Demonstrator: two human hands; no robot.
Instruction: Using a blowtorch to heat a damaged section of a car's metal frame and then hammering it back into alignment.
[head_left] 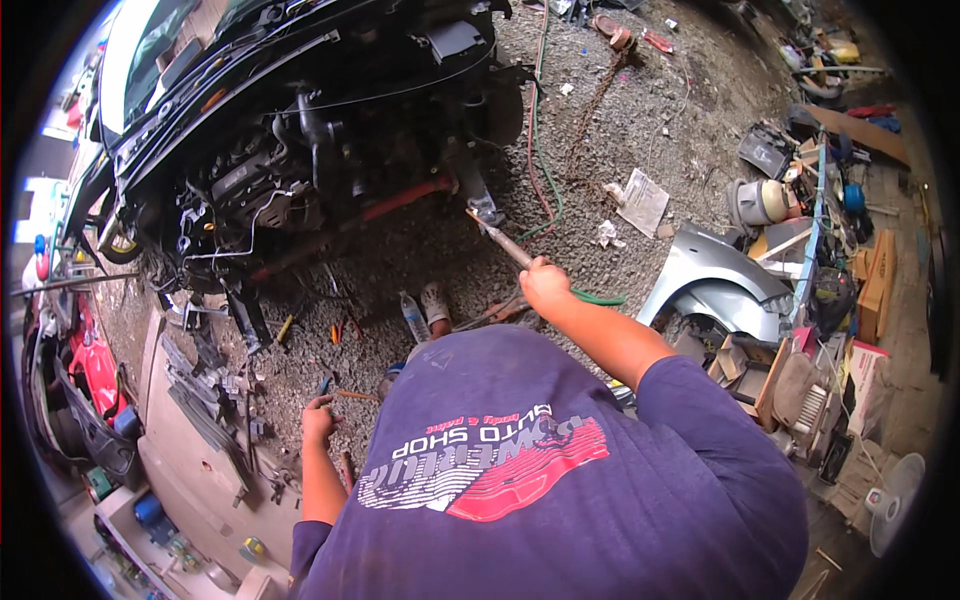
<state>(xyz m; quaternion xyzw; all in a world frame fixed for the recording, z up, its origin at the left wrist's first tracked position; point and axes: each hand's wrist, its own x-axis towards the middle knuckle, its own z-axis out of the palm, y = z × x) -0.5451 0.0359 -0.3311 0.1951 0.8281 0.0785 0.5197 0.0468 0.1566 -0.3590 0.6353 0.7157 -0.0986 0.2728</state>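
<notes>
At the car's open front end (260,190), my right hand (545,285) is closed around a long pale-grey rod-shaped tool (508,246). The tool slants up and left, its narrow tip beside a metal bracket (485,208) at the end of the red crossbar (410,198). Whether the tip touches the bracket I cannot make out. Lower on the left, my left hand (319,418) hangs with fingers loosely bent and apart, apparently holding nothing. Close to it, a small blue-ended tool (325,384) shows over the gravel. My dark printed shirt (520,450) fills the lower middle.
Red and green hoses (537,130) run over the gravel; a green length (600,298) passes by my right hand. A clear bottle (413,317) stands near my foot (436,308). To the right are a silver fender (715,275), piled parts and a fan (895,503). Left lies a beige panel (185,430).
</notes>
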